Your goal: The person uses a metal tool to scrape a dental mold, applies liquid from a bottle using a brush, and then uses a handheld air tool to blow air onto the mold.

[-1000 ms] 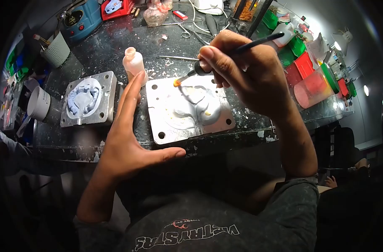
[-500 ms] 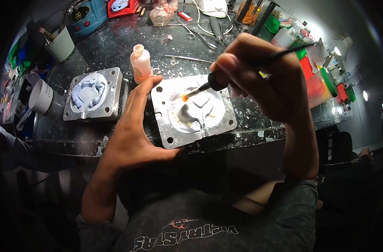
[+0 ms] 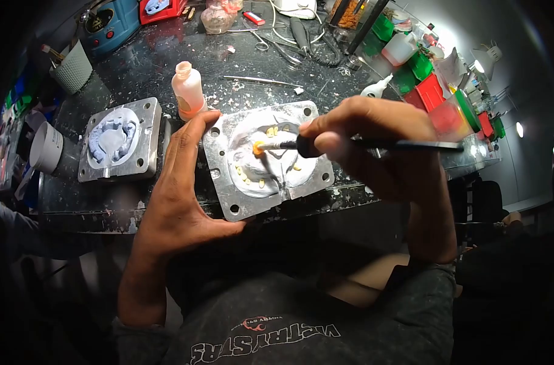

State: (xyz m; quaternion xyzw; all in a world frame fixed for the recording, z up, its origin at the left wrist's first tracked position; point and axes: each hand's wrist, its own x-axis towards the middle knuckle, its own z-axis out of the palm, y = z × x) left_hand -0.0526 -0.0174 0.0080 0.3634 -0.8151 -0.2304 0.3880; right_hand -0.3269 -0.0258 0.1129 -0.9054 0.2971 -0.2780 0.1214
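A square metal flask half (image 3: 225, 198) lies at the table's front edge, filled with white plaster (image 3: 271, 182) that has several small yellow teeth in it. My left hand (image 3: 176, 191) grips the flask's left side, with fingers at its upper left corner and thumb at its lower edge. Above the flask's right part, my right hand (image 3: 374, 143) is closed around a black-handled brush (image 3: 289, 145). The brush's orange tip touches the plaster left of the middle. Just behind my left fingers stands an open bottle (image 3: 189, 91) of pinkish liquid.
Left on the dark speckled table (image 3: 137, 73) is a second flask half (image 3: 149, 125) with bluish plaster. Beyond it stand a white cup (image 3: 47, 148) and a woven holder (image 3: 72, 68). A metal tool (image 3: 259, 80), scissors (image 3: 260, 41) and a blue machine (image 3: 110, 24) lie farther back.
My right hand has come lower, and the brush now lies closer to level, its tip slightly left and lower. The whole view has shifted a little, with my left hand still on the flask.
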